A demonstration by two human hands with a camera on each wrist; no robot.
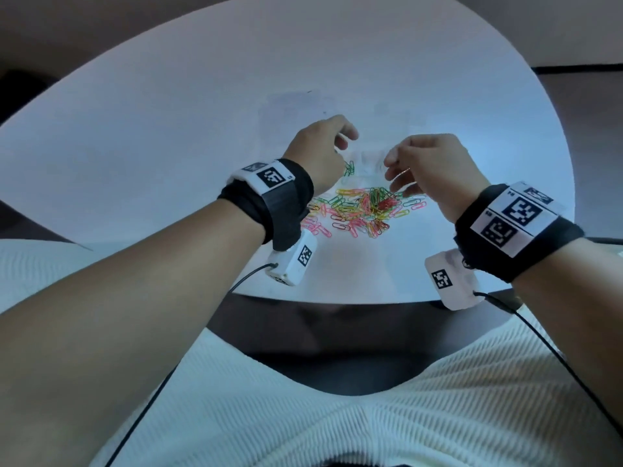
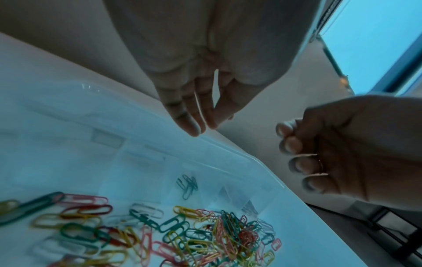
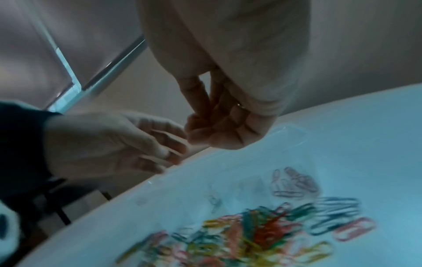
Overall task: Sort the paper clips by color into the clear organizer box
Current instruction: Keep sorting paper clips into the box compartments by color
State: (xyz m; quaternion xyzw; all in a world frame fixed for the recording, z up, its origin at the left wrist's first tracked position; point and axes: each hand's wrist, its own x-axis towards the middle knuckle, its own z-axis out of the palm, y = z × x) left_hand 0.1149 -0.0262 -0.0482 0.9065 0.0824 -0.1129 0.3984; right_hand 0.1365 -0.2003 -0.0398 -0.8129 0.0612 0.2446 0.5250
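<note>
— Where is the pile of paper clips (image 1: 362, 210)?

— It is seen on the white table (image 1: 168, 129), close to the near edge. Red, green, yellow, pink and white clips are mixed up in it.

— And the clear box (image 2: 228, 151)?

— It is set just behind the pile, on the far side. It is hard to see from the head view because it is see-through. A few green clips (image 2: 188, 186) are kept in one part of it, just past the left end of the pile. Some pink clips (image 3: 294, 186) are kept in another part, past the right end of the pile.

— Where is the left hand (image 1: 323, 153) held?

— It is held up in the air behind the left end of the pile, over the box. Its fingers (image 2: 194, 124) are kept nearly straight and point down. The thumb is held close to them with a small gap. Nothing is seen between them.

— And the right hand (image 1: 431, 170)?

— It is held up behind the right end of the pile, near the other hand but not touching it. Its fingers (image 3: 219, 135) are curled in toward the palm, and the thumb is laid against them. It cannot be told if a clip is held inside.

— Is the pile touched by a hand?

— No. Both hands are held above it.
</note>
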